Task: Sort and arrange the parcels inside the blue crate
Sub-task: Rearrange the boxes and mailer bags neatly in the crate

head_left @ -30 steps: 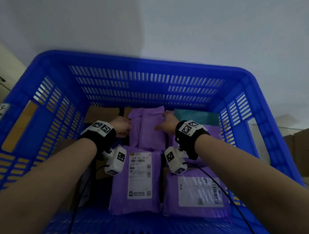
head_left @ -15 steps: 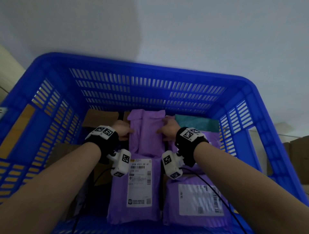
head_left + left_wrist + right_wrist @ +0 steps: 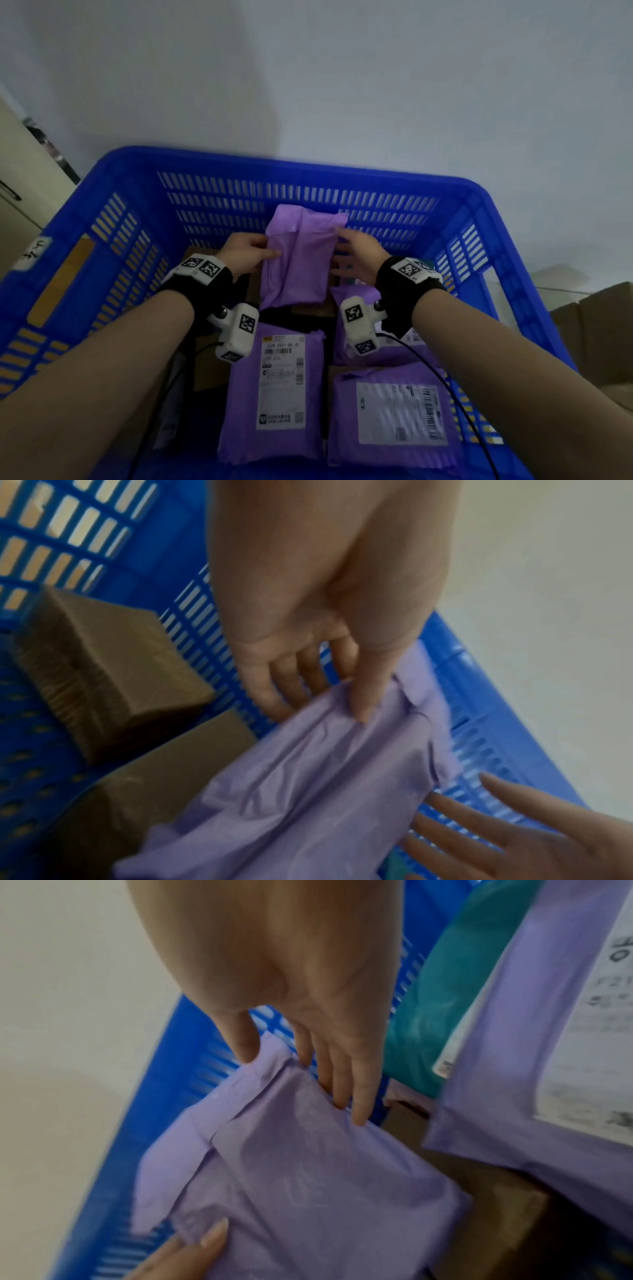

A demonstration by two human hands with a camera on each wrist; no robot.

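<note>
A plain purple parcel (image 3: 299, 260) is held up off the other parcels, tilted on end before the far wall of the blue crate (image 3: 301, 169). My left hand (image 3: 248, 253) pinches its left edge, thumb on top and fingers underneath (image 3: 359, 696). My right hand (image 3: 356, 257) holds the right edge, with the thumb at the upper corner and the fingers behind (image 3: 342, 1085). The parcel's (image 3: 308, 1191) wrinkled back with its folded flap faces me; no label shows.
Two purple parcels with white labels lie flat at the near end (image 3: 274, 387) (image 3: 394, 411), and a third lies under my right wrist (image 3: 548, 1069). A teal parcel (image 3: 455, 993) lies at the far right. Brown cardboard boxes (image 3: 103, 664) (image 3: 164, 777) fill the left side.
Both hands have lifted the plain purple parcel from where it lay flat and raised it, tilted upright, toward the far wall. The other parcels have not moved.
</note>
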